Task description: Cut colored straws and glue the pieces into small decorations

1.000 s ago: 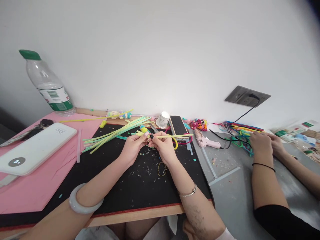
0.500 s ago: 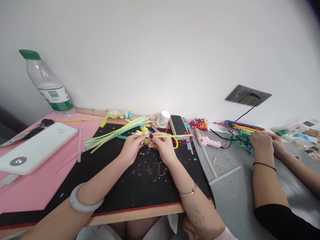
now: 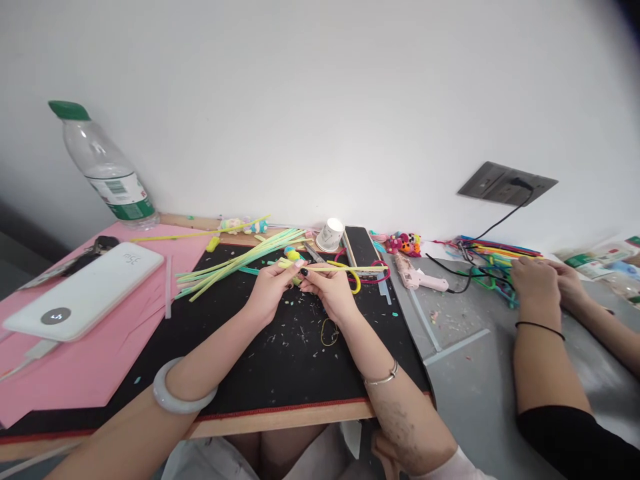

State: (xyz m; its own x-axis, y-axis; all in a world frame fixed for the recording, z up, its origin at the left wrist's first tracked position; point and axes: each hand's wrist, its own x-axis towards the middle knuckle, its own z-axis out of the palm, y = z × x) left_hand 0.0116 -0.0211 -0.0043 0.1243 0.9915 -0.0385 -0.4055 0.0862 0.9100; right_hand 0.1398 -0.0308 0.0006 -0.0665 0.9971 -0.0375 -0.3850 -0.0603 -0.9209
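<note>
Above the black mat (image 3: 280, 380), my left hand (image 3: 270, 285) and my right hand (image 3: 329, 288) meet with their fingertips nearly touching. Both are closed in a pinch on a pale yellow pipe cleaner (image 3: 363, 269), whose free length points right past my right hand. A small yellow and blue fuzzy piece (image 3: 292, 253) shows just above my left fingertips; whether it is held or lies behind them I cannot tell. Behind my left hand lies a bundle of green and yellow pipe cleaners (image 3: 240, 262). A bent yellow pipe cleaner (image 3: 357, 283) curves beside my right hand.
A paper cup (image 3: 330, 236) stands near the wall. At left are a white power bank (image 3: 95, 293) on pink sheets (image 3: 125, 353) and a bottle (image 3: 113, 173). A pink glue gun (image 3: 420, 279) lies right, near another person's hands (image 3: 540, 283). Scraps dot the mat.
The whole view has shifted slightly, so most things sit a little further right. My hands keep their pinch on the pipe cleaner, with only a slight change in the fingers.
</note>
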